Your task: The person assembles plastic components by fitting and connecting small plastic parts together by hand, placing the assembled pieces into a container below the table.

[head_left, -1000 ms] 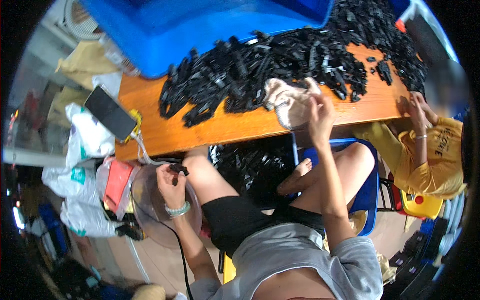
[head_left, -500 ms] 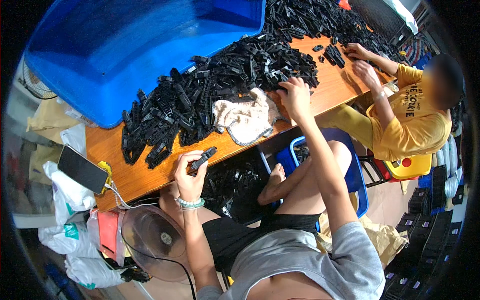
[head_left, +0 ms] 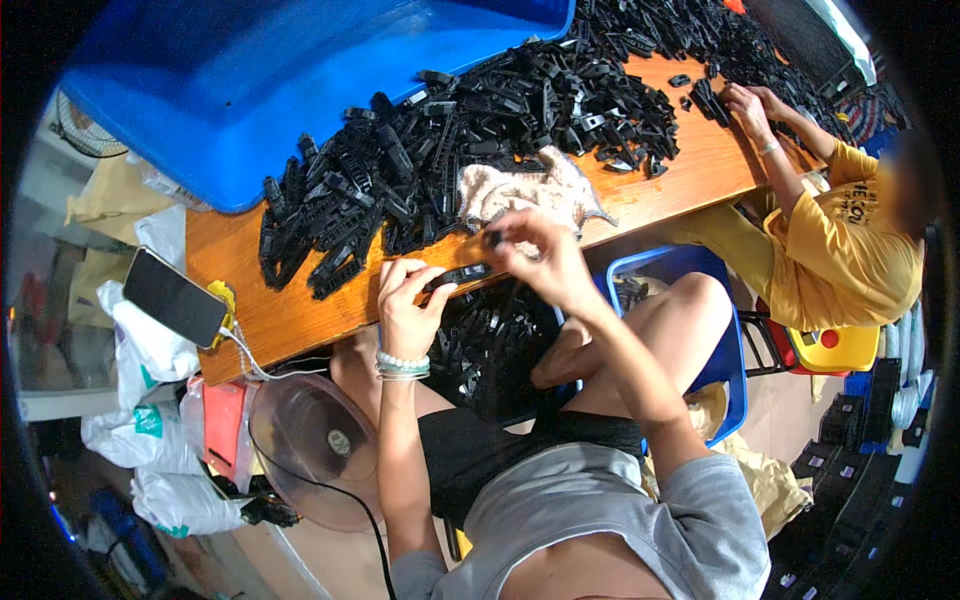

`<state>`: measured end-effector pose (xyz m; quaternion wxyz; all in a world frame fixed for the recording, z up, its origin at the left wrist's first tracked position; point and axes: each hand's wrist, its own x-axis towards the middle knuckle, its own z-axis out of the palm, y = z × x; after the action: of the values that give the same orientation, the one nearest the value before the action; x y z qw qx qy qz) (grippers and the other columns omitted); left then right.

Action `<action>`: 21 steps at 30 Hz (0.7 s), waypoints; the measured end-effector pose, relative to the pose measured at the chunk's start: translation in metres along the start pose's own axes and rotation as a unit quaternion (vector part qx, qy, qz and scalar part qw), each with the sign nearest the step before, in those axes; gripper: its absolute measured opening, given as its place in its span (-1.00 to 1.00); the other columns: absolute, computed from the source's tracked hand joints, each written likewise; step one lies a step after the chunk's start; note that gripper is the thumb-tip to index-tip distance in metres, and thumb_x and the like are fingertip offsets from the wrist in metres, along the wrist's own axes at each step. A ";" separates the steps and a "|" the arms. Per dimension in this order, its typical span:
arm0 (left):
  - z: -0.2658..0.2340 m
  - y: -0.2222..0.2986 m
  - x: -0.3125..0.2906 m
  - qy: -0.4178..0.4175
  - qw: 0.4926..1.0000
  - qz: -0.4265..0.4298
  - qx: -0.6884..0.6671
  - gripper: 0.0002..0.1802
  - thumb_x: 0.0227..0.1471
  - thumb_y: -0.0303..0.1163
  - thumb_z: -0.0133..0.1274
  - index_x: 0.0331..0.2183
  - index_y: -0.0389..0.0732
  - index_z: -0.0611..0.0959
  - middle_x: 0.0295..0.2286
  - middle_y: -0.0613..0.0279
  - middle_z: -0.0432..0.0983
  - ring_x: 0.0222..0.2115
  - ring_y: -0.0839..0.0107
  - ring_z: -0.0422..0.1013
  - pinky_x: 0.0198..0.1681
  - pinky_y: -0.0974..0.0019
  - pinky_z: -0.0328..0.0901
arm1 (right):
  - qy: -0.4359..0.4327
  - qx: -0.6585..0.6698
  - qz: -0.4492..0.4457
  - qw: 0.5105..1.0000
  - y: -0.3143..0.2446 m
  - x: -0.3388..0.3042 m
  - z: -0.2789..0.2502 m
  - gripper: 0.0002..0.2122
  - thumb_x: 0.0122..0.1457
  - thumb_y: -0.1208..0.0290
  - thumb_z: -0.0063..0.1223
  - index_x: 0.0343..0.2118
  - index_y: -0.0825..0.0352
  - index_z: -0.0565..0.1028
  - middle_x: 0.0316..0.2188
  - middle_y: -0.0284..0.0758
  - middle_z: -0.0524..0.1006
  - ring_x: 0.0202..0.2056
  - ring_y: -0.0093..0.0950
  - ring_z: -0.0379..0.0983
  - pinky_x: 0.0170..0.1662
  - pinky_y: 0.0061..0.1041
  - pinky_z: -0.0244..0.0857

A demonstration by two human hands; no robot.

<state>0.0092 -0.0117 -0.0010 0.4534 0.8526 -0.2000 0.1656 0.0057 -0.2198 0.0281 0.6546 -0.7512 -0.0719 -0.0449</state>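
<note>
Between the thumb and fingers of my left hand (head_left: 408,305) is a long black plastic part (head_left: 464,274), held over the table's front edge. My right hand (head_left: 545,258), a little smeared by motion, pinches a small black plastic piece (head_left: 494,238) just above the far end of that part; the two pieces look apart. Behind my right hand lies a crumpled cream cloth (head_left: 525,192). A broad heap of black plastic parts (head_left: 440,150) covers the table beyond both hands.
A big blue tub (head_left: 290,90) stands behind the heap on the wooden table (head_left: 265,315). At left is a phone (head_left: 175,298) on a stand with a white cable. Below are a blue crate (head_left: 738,375) and a clear basin (head_left: 300,440). At right, a person in yellow (head_left: 840,250) handles black parts.
My right hand has come from the heap toward my left hand, now with a small black piece. The long part in my left hand has tilted flatter. The view has shifted slightly.
</note>
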 end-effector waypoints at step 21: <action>0.002 -0.001 0.016 -0.074 0.995 0.059 -0.032 -0.75 -0.32 -0.43 0.34 -0.48 -0.29 0.65 -0.51 0.21 0.43 -0.42 0.25 0.32 -0.34 0.24 0.26 | -0.121 -0.254 -0.093 0.955 0.011 -0.003 -0.008 -0.76 -0.10 0.59 0.24 -0.28 0.39 0.59 -0.31 -0.26 0.48 -0.22 -0.35 0.41 -0.12 -0.43 0.29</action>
<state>0.0234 -0.0154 0.0045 0.4540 0.8341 -0.2884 0.1223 0.0045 -0.2289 0.0179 0.4217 -0.8824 -0.2066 -0.0307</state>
